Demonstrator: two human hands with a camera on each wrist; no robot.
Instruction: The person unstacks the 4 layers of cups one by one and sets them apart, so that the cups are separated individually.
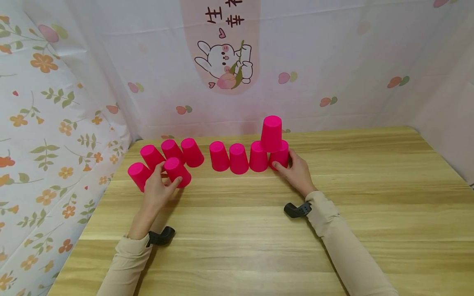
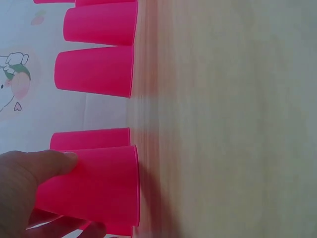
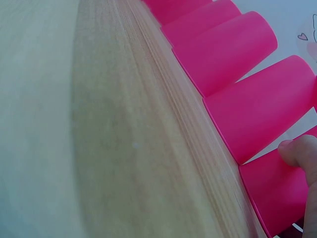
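Between the thumb and fingers of my left hand (image 1: 157,191) is an upside-down pink cup (image 1: 178,172); in the left wrist view the thumb lies along the side of this held cup (image 2: 94,186). My right hand (image 1: 298,174) grips the rightmost cup (image 1: 279,159) of an upside-down row, thumb on its front, as the right wrist view shows on the same cup (image 3: 277,186). Another pink cup (image 1: 272,133) sits upside down on top, across the last two cups of that row. The right hand's fingers are mostly hidden behind the cup.
Several more upside-down pink cups (image 1: 192,153) stand around the left hand, one cup (image 1: 138,176) partly behind it. To the right, the row continues with a cup (image 1: 219,157) at its left end. A patterned white cloth (image 1: 314,49) hangs behind the wooden table (image 1: 237,238).
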